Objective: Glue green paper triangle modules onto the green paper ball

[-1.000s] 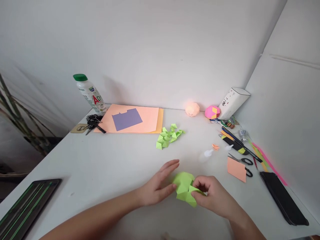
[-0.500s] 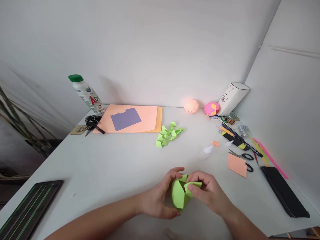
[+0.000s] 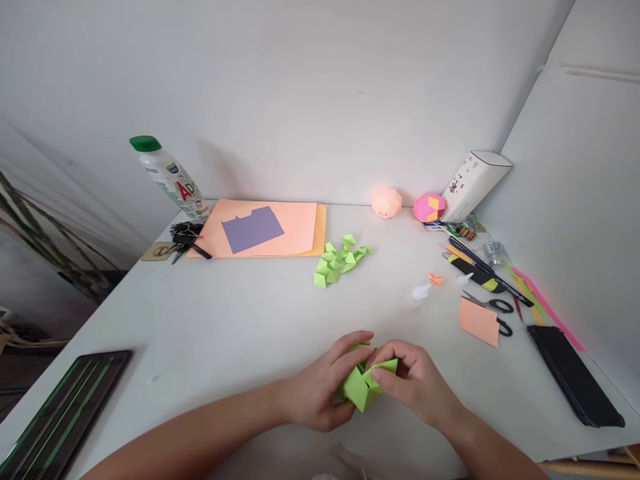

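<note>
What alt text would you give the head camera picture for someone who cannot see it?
A person's left hand and right hand grip a folded green paper model over a white table. Beyond lie loose green paper pieces, peach paper sheets, scissors and a black phone.

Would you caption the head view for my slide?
Left hand and right hand grip a green origami model over a white table, green units beyond.
</note>
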The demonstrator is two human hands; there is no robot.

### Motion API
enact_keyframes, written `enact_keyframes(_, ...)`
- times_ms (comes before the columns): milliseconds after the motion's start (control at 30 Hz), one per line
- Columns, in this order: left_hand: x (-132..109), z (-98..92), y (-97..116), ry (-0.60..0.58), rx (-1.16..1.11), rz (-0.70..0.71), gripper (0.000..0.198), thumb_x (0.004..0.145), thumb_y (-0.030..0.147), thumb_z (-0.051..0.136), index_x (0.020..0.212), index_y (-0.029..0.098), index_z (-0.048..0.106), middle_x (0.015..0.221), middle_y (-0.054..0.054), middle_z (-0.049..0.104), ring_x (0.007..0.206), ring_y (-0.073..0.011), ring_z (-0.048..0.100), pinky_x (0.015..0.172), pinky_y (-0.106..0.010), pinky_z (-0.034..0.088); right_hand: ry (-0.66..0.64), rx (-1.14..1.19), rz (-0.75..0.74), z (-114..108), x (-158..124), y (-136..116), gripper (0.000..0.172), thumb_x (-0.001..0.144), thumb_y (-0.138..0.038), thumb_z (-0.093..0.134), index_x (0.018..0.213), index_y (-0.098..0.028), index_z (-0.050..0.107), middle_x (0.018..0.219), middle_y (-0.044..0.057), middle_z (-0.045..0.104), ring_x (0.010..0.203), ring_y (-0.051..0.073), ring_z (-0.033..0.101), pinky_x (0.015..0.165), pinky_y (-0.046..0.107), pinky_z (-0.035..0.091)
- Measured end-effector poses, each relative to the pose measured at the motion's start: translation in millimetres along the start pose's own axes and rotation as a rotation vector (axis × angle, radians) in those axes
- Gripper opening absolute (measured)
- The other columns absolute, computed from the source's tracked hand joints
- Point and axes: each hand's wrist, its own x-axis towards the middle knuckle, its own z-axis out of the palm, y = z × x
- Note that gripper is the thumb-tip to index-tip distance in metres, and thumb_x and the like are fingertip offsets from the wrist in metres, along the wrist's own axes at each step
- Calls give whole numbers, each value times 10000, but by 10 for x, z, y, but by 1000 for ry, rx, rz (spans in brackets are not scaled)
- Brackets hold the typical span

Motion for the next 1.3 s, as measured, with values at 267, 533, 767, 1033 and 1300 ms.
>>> enact_keyframes(267,8,-1,13,6,36,19,931,653,-16,518,1440,249,98,1433,-184,184,1374,-335,175,1032,-506,367,25,-21,5,-14,-1,52,148,727,-288,658,685,-168,582,636,-20,521,569,107,418,532,235,346)
enact_keyframes(533,18,-11,33,7,48,5,916,680,0,534,1433,275,89,1416,-186,222,1364,-355,199,1006,-512,379,26,-26,10,-6,-3,24,152,723,-301,660,679,-177,583,653,-14,546,563,110,424,532,240,348)
enact_keyframes(767,15,-6,29,8,59,-14,917,686,11,539,1436,278,83,1419,-196,198,1353,-366,216,996,-519,387,17,-42,10,-16,-6,36,153,733,-309,649,684,-179,585,652,-13,543,556,106,409,526,239,334)
enact_keyframes(1033,10,-5,23,-2,143,-16,925,680,-9,516,1448,253,72,1419,-202,221,1365,-357,193,1018,-519,364,36,-102,-5,-4,-4,21,112,751,-252,605,679,-174,568,621,-29,494,546,99,383,514,235,315)
enact_keyframes(1300,2,1,5,-7,162,-12,921,674,4,498,1453,236,64,1438,-200,210,1379,-354,164,1030,-511,365,13,-203,-67,-3,-19,34,92,754,-222,581,673,-179,580,677,7,581,584,124,445,534,249,343)
